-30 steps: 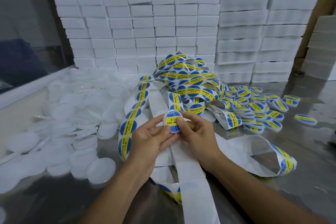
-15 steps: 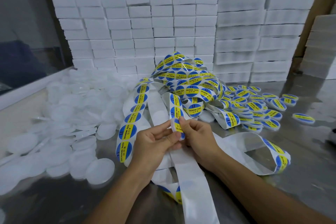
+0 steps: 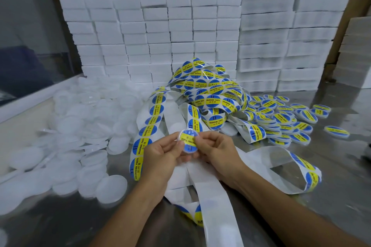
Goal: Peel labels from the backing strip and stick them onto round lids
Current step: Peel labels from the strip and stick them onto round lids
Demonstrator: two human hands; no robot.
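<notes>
I see both hands raised just above the middle of the worktop [image 3: 331, 196], meeting on one round lid [image 3: 187, 141]. My view has the left hand [image 3: 160, 158] curled under the lid's left edge, holding it, while the right hand [image 3: 215, 149] pinches its right edge, thumb on a blue-and-yellow label [image 3: 188, 142] lying on the lid's face. The backing strip [image 3: 216, 202] trails under the wrists toward the near edge. A tangle of label strip [image 3: 210, 90] sits behind the hands. Plain lids [image 3: 80, 126] heap at the left edge; labelled lids [image 3: 281, 118] spread to the right. White boxes [image 3: 180, 30] are stacked along the far edge.
</notes>
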